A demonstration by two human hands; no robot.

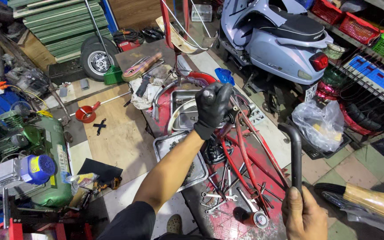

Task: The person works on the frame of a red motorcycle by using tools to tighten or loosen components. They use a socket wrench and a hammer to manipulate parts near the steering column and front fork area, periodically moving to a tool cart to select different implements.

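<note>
**Workshop floor: both hands on a red bicycle frame and its handlebar**

A grey scooter stands parked at the top right, beside shelving with red and green baskets. A green air compressor with a blue motor sits at the left edge. A spare wheel leans against green corrugated sheets at the upper left.

The red bicycle frame occupies the centre, its tubes running diagonally from the middle toward the lower right. It stands over metal trays and a scatter of wrenches on the floor.

The left hand, in a black glove, is clamped with fingers wrapped around a dark part at the top of the frame; what exactly lies inside the grip cannot be told.

The right hand, bare, is closed around the lower end of a black curved handlebar tube, which rises upright and bends over to the left at its top.

A clear plastic bag lies right of the frame. A small red funnel rests on the wooden board at left.
</note>
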